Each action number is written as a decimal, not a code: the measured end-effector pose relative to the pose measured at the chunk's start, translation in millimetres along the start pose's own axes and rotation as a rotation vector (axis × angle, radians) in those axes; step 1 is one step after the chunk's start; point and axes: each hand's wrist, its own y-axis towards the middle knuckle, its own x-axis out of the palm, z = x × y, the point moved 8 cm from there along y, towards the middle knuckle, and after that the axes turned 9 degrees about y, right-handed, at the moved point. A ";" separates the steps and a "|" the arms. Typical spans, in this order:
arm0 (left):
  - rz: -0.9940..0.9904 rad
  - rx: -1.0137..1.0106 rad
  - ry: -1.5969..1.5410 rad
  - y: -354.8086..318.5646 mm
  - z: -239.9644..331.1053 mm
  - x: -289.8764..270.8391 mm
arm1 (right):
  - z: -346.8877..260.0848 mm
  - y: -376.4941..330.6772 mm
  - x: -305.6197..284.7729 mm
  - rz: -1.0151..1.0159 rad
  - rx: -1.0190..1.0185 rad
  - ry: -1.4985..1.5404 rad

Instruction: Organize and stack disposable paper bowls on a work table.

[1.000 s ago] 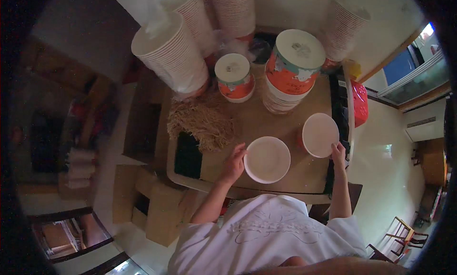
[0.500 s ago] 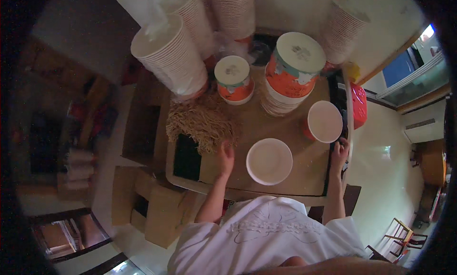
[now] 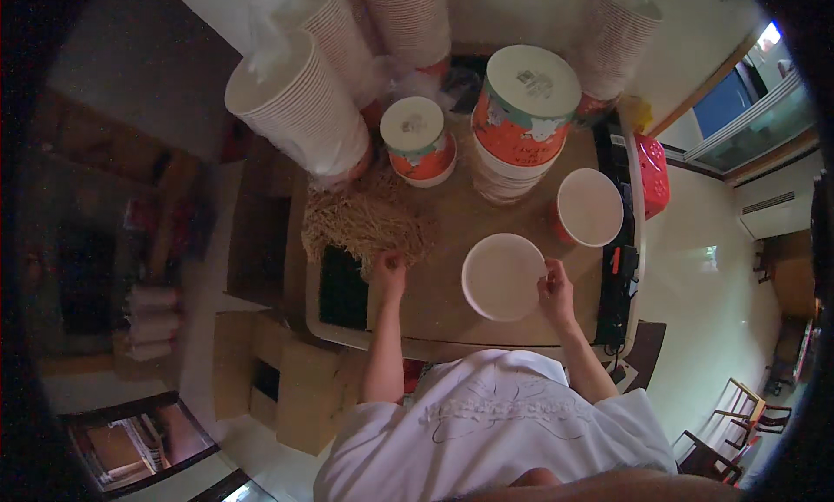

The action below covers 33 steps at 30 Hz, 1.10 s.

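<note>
My right hand (image 3: 557,297) pinches the right rim of a white paper bucket (image 3: 501,279), which stands mouth up near the front of the table. On the left, my left hand (image 3: 390,274) is closed, with curled fingers at the near edge of a loose heap of thin tan strands (image 3: 365,222); the strands could be string or shredded paper. A second open paper bucket (image 3: 590,208), white inside with an orange outside, sits farther right, touched by neither hand.
Behind are an upside-down small tub (image 3: 418,146), a taller upside-down stack of buckets (image 3: 525,124) and tall nested bucket stacks (image 3: 304,111). A black power strip (image 3: 618,250) runs along the right edge. A red plastic basket (image 3: 651,176) is beyond it. Cardboard boxes (image 3: 300,389) stand lower left.
My right hand has moved left from the table's right edge to the near bucket's rim. My left hand has shifted left, its fingers now curled at the strands. The view has shifted slightly.
</note>
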 end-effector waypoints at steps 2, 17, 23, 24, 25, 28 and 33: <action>-0.177 -0.243 -0.231 -4.4 23.6 7.8 | 5.0 -4.5 -13.1 0.027 0.100 -0.127; -0.731 0.043 -0.192 -149.7 202.3 -29.5 | -36.5 -69.8 115.0 -0.478 0.646 0.889; -0.865 0.100 0.009 -175.0 165.0 -13.7 | -61.3 -53.6 80.2 -0.489 0.738 1.132; -0.867 0.126 0.016 -177.5 160.7 -9.7 | -65.9 -51.4 73.7 -0.522 0.742 1.179; -0.873 0.132 0.016 -179.3 156.8 -5.1 | -73.1 -50.0 66.2 -0.514 0.737 1.182; -0.829 0.247 0.134 -182.4 142.8 2.8 | -97.0 -29.2 25.5 -0.238 0.475 1.138; -0.962 0.357 0.604 -199.1 72.4 31.5 | -117.0 -17.3 -3.8 -0.268 0.284 1.133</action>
